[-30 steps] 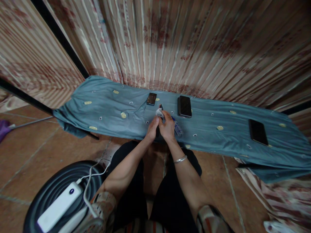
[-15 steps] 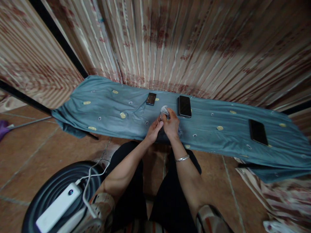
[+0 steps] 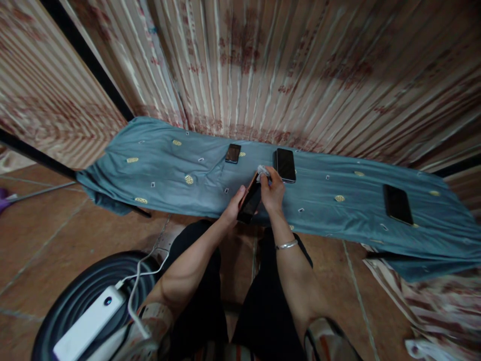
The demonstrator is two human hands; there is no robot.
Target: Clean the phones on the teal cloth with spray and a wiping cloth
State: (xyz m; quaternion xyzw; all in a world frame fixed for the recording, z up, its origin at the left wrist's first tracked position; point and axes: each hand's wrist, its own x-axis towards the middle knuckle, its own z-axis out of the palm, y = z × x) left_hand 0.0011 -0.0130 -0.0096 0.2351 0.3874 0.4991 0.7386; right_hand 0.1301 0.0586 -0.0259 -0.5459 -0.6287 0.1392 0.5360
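Note:
My left hand [image 3: 233, 206] grips a dark phone [image 3: 249, 203] by its edge and holds it tilted above the blue-grey cloth [image 3: 169, 165]. Fingers of my right hand [image 3: 273, 192] are pinched on a small white wad [image 3: 262, 172], pressed against the top end of that phone. A silver bangle [image 3: 286, 244] sits on my right wrist. Both hands hover over the near edge of the cloth, in front of my knees.
Three other phones lie on the cloth: a small one [image 3: 233, 153], a larger one [image 3: 285, 164] just beyond my right hand, and one far right [image 3: 397, 203]. A striped curtain [image 3: 263, 65] hangs behind. A white power bank [image 3: 88, 323] with cable rests on a dark round stool at lower left.
My left hand has lifted the dark phone off the cloth and tilted it up. My right hand with the white wad has shifted right and up onto the phone's top end.

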